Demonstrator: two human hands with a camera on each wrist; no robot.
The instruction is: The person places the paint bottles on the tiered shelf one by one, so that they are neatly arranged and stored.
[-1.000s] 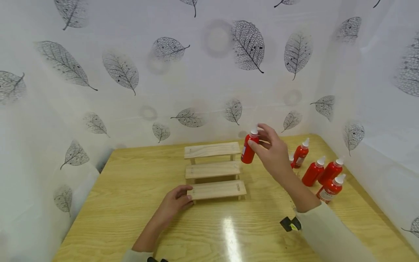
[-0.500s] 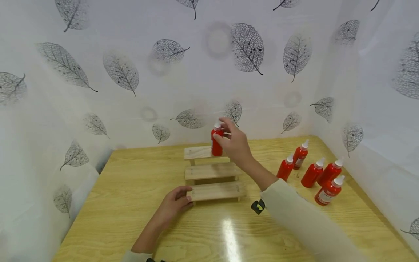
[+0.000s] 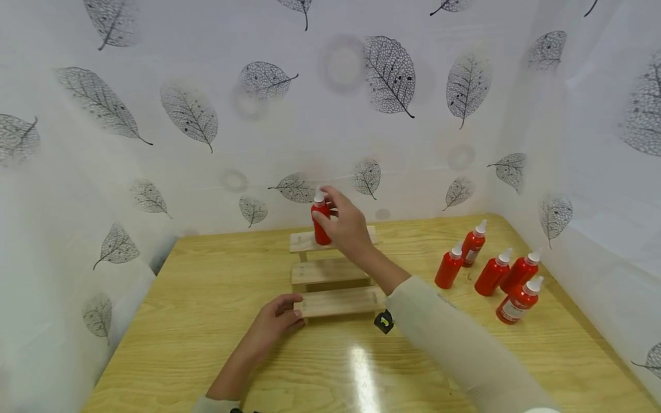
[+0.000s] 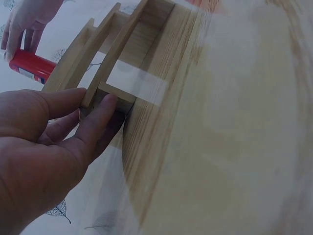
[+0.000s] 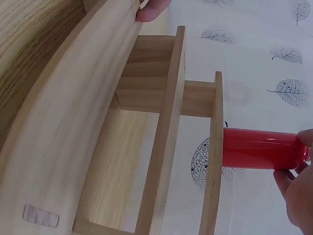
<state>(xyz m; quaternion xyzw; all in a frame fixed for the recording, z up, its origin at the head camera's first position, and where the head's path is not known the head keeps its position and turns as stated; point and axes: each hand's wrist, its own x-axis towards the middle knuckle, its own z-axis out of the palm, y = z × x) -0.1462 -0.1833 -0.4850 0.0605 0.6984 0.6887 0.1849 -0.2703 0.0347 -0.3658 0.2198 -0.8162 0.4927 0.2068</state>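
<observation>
A three-step wooden stand (image 3: 335,269) sits mid-table. My right hand (image 3: 345,225) grips a red bottle with a white nozzle (image 3: 320,221) upright over the left part of the stand's top step; in the right wrist view the red bottle (image 5: 259,148) has its base at the top step's edge. My left hand (image 3: 276,320) holds the left end of the lowest step, and in the left wrist view its fingers (image 4: 93,128) curl round that end of the wooden stand (image 4: 146,63). The red bottle (image 4: 30,65) shows at the far top left there.
Several more red bottles stand on the wooden table (image 3: 181,321) at the right, among them one (image 3: 448,266) nearest the stand and one (image 3: 516,302) at the front. White leaf-patterned sheets (image 3: 330,115) wall the table at the back and both sides.
My right hand has carried the red bottle leftward from beside the stand's right end to over the left part of the top step. My left hand has stayed on the lowest step.
</observation>
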